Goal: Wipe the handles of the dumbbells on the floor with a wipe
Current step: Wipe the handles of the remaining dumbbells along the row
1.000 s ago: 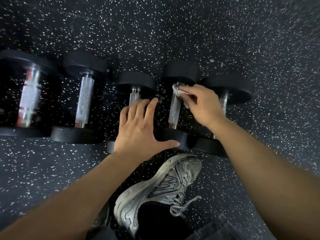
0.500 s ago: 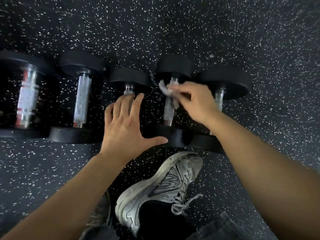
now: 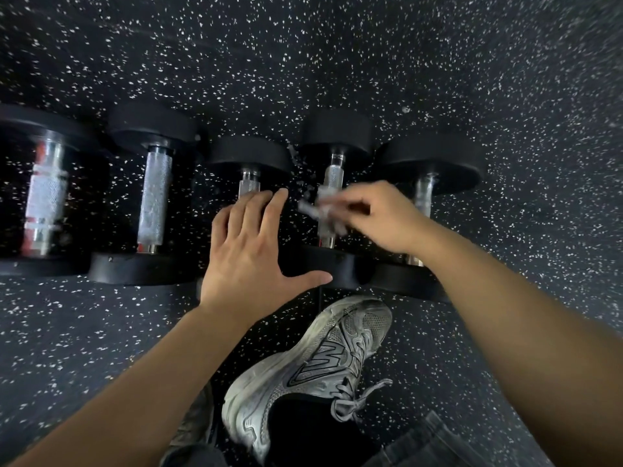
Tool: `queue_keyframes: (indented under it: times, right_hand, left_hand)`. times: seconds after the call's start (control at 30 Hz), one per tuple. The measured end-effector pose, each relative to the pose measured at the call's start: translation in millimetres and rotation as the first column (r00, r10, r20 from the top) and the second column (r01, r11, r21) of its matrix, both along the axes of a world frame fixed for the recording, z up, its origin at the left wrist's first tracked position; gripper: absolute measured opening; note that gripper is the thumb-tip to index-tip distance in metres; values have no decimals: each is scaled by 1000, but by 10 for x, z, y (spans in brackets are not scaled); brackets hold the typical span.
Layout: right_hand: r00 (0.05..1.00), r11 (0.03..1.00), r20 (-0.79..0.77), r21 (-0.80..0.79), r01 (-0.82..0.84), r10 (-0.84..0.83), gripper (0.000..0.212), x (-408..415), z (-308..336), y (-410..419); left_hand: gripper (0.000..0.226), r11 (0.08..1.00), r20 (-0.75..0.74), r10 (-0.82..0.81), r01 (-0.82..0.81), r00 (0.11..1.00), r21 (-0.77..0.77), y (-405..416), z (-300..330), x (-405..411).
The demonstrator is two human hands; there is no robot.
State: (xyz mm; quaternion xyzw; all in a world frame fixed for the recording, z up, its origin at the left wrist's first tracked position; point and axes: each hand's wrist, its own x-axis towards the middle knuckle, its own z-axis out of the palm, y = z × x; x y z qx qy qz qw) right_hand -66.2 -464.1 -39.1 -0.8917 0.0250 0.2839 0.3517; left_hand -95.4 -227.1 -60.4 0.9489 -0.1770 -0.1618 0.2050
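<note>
Five dumbbells (image 3: 332, 203) lie in a row on the floor (image 3: 337, 62), handles pointing away. Right hand (image 3: 381, 219) pinches the wipe (image 3: 317, 210) across the fourth handle, so strokes should follow that length. Left hand (image 3: 251, 251) rests flat, fingers straight, on the third.

a dark rubber floor (image 3: 371, 62) flecked with small white specks fills the whole view, edge to edge. the light is dim and uneven, the floor showing greyer toward the right and lower left.
</note>
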Motion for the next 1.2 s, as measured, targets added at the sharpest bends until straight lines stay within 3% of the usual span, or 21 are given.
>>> queue_keyframes:
  times: [0.1,0.23,0.33,0.43,0.5,0.63,0.77,0.93,1.0,1.2]
  right_hand:
    - [928,963,272,-13,268,-255,26,75,-87,-11]
    - [976,983,132,-37,177,-171,28,-27,-163,-4]
    - [999,1000,-40,-12,-14,14,27,-100,-74,-34]
    - [964,984,-204,0,-176,173,24,-74,-6,-49]
    - [983,996,-155,15,-94,95,26,-10,24,-36]
    - [945,956,146,42,290,-293,28,63,-42,-25]
    - [969,972,77,22,233,-234,28,-55,-107,-19]
    - [987,999,-155,0,-44,43,24,-166,-42,-15]
    - [984,997,-159,4,-82,81,24,-199,23,-22]
    - [967,973,110,43,227,-231,30,-342,432,-465]
  left_hand:
    - [127,1000,0,-3,3,1000,-7,-3,6,-4]
    - [127,1000,-3,-6,6,1000,-9,-2,7,-2]
    - [127,1000,-1,-2,2,1000,-8,-2,-5,0]
    - [126,1000,-4,-2,2,1000,-14,0,-15,-4]
    - [126,1000,-6,-1,1,1000,-14,0,-7,-7]
    - [126,1000,-2,2,-2,1000,-16,0,9,-11]
    - [126,1000,-4,5,-5,1000,-18,-3,6,-9]
    - [125,999,10,12,-11,1000,-37,0,-4,-14]
    - [124,999,21,9,-8,1000,-50,2,-6,-22]
    - [124,990,42,-18,24,999,-139,-184,78,11]
